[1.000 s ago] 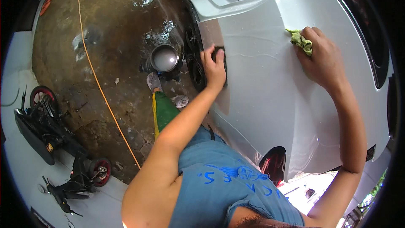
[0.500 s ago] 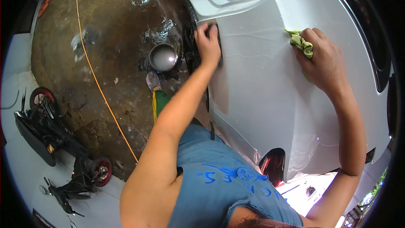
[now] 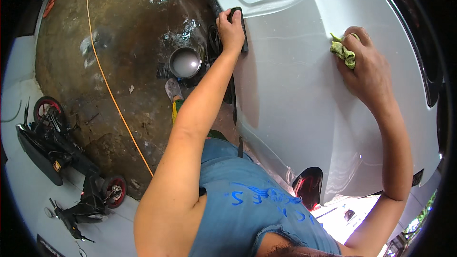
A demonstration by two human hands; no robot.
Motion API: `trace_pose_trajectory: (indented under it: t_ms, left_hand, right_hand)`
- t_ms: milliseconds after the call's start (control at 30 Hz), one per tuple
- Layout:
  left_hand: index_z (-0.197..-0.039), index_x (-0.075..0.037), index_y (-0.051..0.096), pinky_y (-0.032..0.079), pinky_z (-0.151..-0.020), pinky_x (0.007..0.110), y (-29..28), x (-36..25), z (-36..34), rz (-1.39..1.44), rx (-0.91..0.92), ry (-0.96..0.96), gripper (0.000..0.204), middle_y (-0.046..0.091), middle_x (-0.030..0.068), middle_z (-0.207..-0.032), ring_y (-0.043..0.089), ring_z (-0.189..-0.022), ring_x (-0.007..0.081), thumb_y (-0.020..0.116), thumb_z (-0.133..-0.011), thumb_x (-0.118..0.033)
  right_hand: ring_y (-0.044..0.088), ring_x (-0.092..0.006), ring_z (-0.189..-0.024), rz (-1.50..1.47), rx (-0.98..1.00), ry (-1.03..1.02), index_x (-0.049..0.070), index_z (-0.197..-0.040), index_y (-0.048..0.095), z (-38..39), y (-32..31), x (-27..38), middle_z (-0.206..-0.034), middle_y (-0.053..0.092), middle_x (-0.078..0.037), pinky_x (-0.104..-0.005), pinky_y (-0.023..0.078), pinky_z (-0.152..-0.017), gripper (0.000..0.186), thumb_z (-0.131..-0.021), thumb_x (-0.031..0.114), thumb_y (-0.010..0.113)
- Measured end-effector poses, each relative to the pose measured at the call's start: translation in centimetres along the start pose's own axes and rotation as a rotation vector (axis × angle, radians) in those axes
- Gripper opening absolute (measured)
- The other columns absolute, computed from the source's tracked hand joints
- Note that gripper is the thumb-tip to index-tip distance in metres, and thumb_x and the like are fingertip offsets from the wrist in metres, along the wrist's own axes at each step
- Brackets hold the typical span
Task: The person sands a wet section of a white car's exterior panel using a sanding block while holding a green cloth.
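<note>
Rubbing a white car panel (image 3: pixel 304 114) with 2 hands.
Left hand (image 3: pixel 232 31) grips a dark pad (image 3: pixel 243 28), possibly a sponge, at the panel's edge; right hand (image 3: pixel 366 69) bunches a green cloth (image 3: pixel 343 51). Trapped grit could scratch paint.

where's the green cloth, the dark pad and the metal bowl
green cloth (image 3: pixel 343 51), head view, on the bunched part by the right hand's fingers
dark pad (image 3: pixel 244 31), head view, on its edge beside the left hand
metal bowl (image 3: pixel 185 63), head view, on its inside
</note>
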State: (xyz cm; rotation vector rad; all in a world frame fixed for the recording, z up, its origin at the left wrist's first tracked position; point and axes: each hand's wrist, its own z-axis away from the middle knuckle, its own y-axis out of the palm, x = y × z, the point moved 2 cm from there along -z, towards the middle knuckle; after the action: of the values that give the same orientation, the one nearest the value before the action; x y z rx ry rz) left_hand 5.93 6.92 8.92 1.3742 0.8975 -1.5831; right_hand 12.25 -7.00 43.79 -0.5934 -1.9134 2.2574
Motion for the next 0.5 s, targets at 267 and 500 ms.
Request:
trace_pose_trajectory:
  t_ms: [267, 500]
  left_hand:
    - [-0.126, 0.004, 0.056, 0.039, -0.106, 0.046, -1.9, 0.7, 13.6, -0.030, 0.021, 0.096, 0.040, 0.055, 0.0234, -0.120, 0.052, -0.118, 0.0376, 0.063, -0.100, -0.025]
    - [-0.122, 0.005, 0.056, 0.042, -0.102, 0.045, 0.1, -0.1, 0.0, 0.036, -0.022, -0.045, 0.041, 0.057, 0.0245, -0.122, 0.055, -0.114, 0.0399, 0.065, -0.099, -0.027]
  right_hand:
    - [0.069, -0.0328, -0.076, 0.140, 0.103, 0.047, 0.006, -0.097, 0.061, 0.7, -0.1, -0.3, -0.095, 0.064, -0.011, -0.0434, 0.056, -0.067, 0.022, -0.082, 0.013, 0.075]
    - [0.068, -0.0349, -0.077, 0.112, 0.056, 0.042, 0.006, -0.098, 0.060, 0.0, 0.3, 0.0, -0.093, 0.063, -0.012, -0.0443, 0.055, -0.066, 0.023, -0.083, 0.013, 0.075]
